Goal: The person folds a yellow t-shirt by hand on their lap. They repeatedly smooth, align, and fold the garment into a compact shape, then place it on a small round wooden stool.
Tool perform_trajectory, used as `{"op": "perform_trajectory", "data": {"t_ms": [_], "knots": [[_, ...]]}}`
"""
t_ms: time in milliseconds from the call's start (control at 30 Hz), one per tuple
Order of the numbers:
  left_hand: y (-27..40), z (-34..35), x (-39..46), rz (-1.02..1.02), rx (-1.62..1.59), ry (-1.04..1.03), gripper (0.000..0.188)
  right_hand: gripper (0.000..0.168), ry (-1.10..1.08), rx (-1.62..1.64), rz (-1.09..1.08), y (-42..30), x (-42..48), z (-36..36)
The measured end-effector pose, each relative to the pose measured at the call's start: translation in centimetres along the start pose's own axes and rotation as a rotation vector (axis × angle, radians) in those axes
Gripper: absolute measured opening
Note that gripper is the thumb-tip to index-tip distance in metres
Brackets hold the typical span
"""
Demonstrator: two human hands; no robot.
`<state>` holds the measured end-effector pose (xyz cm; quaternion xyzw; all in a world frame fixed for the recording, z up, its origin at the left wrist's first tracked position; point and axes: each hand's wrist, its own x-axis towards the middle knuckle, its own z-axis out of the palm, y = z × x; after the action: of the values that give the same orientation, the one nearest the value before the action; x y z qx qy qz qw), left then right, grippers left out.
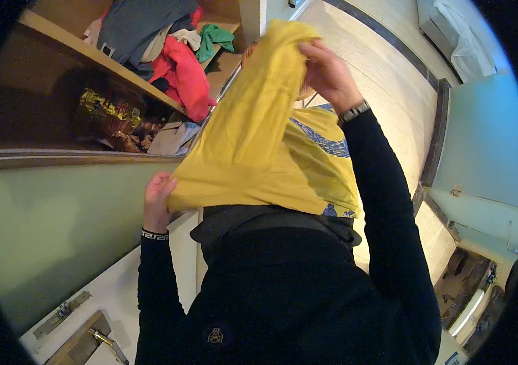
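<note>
Stretched out in front of my body is a yellow cloth garment (245, 137) with a blue printed pattern on its right part. My left hand (158, 198) pinches its lower left corner between thumb and fingers. Higher up and to the right, my right hand (329, 75) grips the far end of a raised, sleeve-like part, which looks slightly blurred. The near edge of the cloth hangs just before my waist. What lies beneath the garment is mostly hidden.
A wooden shelf (99, 59) at the upper left holds jumbled clothes, among them a red garment (186, 73) and a green cloth (215, 42). An open white door (117, 315) with a metal handle (108, 344) stands at the lower left. Behind the garment, a wicker basket (305, 92) partly shows on the tiled floor (386, 91).
</note>
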<state>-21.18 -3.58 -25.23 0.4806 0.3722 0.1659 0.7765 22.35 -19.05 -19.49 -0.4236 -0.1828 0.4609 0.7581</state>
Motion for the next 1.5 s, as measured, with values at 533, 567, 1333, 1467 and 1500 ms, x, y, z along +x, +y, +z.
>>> {"op": "perform_trajectory", "data": {"t_ms": [533, 567, 1333, 1467, 1500], "knots": [[-5.7, -2.9, 0.0, -0.415, 0.193, -0.150, 0.030, 0.014, -0.208, -0.876, 0.659, 3.7, -24.4, -6.1], [-5.0, -2.3, 0.5, -0.456, 0.236, -0.215, 0.032, 0.013, -0.142, -0.860, 0.623, 3.8, -25.0, -5.7], [1.1, 1.9, -1.7, 0.020, -0.020, 0.147, 0.037, 0.018, -0.435, -0.534, 0.429, 8.2, -11.3, 4.6], [2.0, 1.6, -1.6, 0.049, -0.013, 0.074, 0.038, 0.026, -0.640, -1.075, 0.322, 6.8, -17.0, 2.7], [2.1, 1.2, -1.9, 0.048, 0.025, 0.090, 0.039, 0.027, -0.631, -1.125, 0.262, 6.8, -18.6, 1.9]]}}
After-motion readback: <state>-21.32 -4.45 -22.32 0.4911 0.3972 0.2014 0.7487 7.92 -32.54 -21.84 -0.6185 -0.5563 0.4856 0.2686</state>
